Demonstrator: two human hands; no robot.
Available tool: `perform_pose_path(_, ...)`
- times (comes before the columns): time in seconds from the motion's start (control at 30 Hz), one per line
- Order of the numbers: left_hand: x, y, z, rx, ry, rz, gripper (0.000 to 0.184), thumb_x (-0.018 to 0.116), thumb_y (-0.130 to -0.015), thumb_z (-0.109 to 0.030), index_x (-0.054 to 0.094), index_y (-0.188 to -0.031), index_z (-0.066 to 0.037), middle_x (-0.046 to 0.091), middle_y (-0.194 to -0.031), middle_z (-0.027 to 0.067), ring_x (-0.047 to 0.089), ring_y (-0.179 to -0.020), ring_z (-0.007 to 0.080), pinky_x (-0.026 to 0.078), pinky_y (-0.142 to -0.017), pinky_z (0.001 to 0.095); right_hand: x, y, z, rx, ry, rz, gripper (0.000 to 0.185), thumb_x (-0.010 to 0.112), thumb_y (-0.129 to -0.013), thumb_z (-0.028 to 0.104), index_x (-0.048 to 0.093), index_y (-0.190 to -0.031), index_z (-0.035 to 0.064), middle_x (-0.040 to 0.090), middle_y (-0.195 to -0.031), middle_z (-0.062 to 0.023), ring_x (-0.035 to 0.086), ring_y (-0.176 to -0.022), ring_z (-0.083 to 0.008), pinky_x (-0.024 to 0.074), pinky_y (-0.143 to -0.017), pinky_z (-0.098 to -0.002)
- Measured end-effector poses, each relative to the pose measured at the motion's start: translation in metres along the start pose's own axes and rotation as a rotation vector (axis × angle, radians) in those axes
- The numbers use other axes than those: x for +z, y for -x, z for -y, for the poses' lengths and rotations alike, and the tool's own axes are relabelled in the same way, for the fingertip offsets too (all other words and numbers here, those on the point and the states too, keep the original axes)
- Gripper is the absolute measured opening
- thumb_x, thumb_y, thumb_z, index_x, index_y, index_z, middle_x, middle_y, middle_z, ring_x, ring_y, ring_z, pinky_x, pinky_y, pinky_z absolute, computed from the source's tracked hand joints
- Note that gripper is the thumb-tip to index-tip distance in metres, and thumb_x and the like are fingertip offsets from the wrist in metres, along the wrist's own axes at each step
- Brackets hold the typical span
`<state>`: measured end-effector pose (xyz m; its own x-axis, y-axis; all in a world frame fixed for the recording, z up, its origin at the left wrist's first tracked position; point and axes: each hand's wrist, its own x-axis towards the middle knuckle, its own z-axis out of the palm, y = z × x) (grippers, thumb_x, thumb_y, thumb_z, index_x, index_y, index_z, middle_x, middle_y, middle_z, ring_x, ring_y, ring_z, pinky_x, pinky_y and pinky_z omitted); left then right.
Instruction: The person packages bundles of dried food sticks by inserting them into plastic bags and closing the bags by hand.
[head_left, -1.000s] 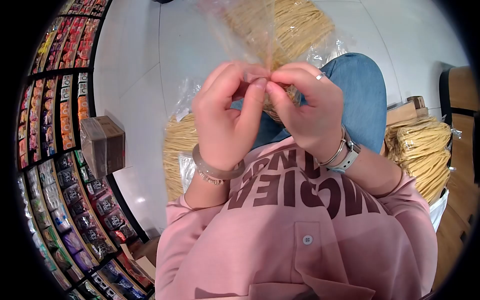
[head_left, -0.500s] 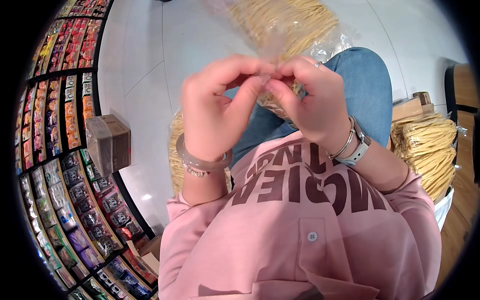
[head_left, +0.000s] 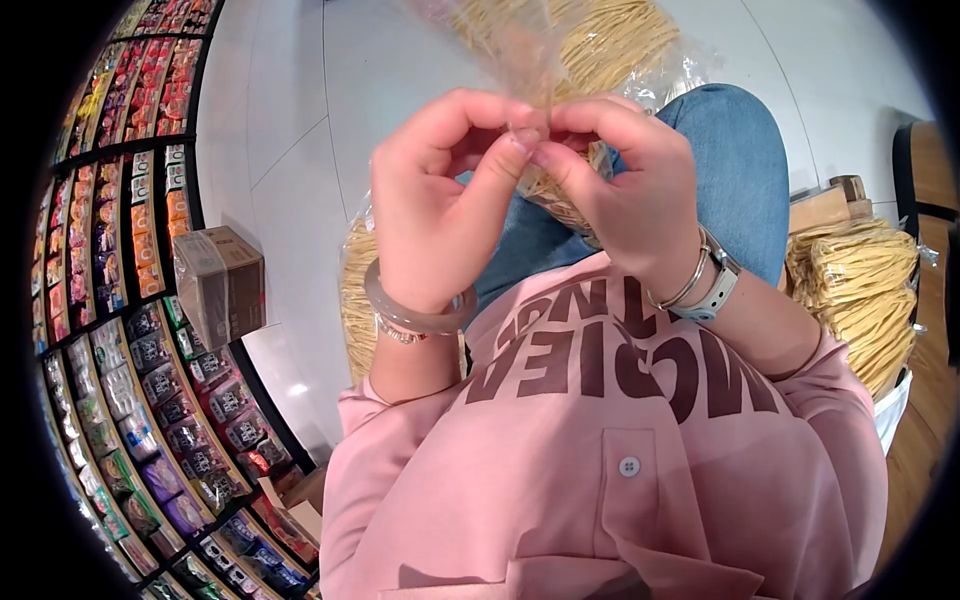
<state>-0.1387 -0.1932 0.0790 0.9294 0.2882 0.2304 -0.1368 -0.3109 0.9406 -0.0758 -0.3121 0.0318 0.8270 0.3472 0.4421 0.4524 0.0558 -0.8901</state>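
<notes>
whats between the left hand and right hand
In the head view, gathered clear plastic lies between the left hand and right hand, pinched by both.

1. Shirt (head_left: 480, 490): pink, sleeves short of the wrists.
2. Lettering (head_left: 545, 375): large dark brown capitals, two rows, across the far part of the shirt.
3. Button (head_left: 629, 467): pale, round, on a pink placket (head_left: 622, 520) at the near side.
4. Trousers (head_left: 735, 170): blue denim.
5. Bangle (head_left: 415, 318), left wrist: thick, greyish, smooth.
6. Bracelet (head_left: 400, 334), left wrist: slim, pale, beaded-looking.
7. Bangle, right wrist (head_left: 682, 299): thin, metallic.
8. Watch (head_left: 714, 298), right wrist: pale strap.
</notes>
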Motion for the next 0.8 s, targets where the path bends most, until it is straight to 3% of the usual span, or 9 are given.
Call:
perform_pose_path(0.23, 0.005, 0.0, 0.004, 0.194, -0.158, -0.052, 0.007, 0.058, -0.076, 0.005, 0.06, -0.083, 0.003, 0.06, -0.08, 0.0078, 0.06, -0.067, 0.0127, 0.05, -0.06, 0.022, -0.001, 0.001, 0.001, -0.05, 0.003, -0.009, 0.009, 0.067, -0.069, 0.004, 0.062, -0.075, 0.0008, 0.06, -0.072, -0.0079, 0.059, -0.057, -0.019, 0.0463, -0.052, -0.0266)
perform_pose_path(0.53, 0.005, 0.0, 0.003, 0.216, -0.246, 0.003, 0.011, 0.059, -0.08, 0.002, 0.06, -0.091, 0.003, 0.053, -0.102, 0.0091, 0.054, -0.079, 0.0105, 0.045, -0.062, 0.0196, -0.005, 0.0, -0.004, -0.065, -0.085, 0.02, 0.007, 0.065, -0.07, 0.001, 0.061, -0.076, -0.0006, 0.061, -0.071, -0.0076, 0.058, -0.058, -0.015, 0.0453, -0.053, -0.0245)
perform_pose_path(0.63, 0.011, 0.0, -0.003, 0.157, -0.212, -0.055, 0.016, 0.06, -0.08, 0.001, 0.059, -0.096, 0.003, 0.053, -0.103, 0.0094, 0.055, -0.083, 0.0119, 0.047, -0.066, 0.0217, -0.007, -0.002, -0.008, 0.036, -0.249, -0.016, 0.005, 0.065, -0.073, 0.002, 0.062, -0.076, -0.0014, 0.061, -0.072, -0.0062, 0.057, -0.061, -0.0099, 0.045, -0.055, -0.0227)
perform_pose_path(0.8, 0.03, 0.009, 0.018, 0.214, -0.16, -0.244, 0.023, 0.063, -0.075, 0.0, 0.061, -0.098, -0.003, 0.058, -0.097, 0.0118, 0.059, -0.085, 0.0186, 0.052, -0.068, 0.0259, -0.021, 0.0, 0.0, 0.266, -0.227, -0.01, 0.008, 0.065, -0.075, 0.004, 0.061, -0.079, -0.0028, 0.061, -0.071, -0.0049, 0.054, -0.064, -0.0068, 0.0447, -0.059, -0.0207)
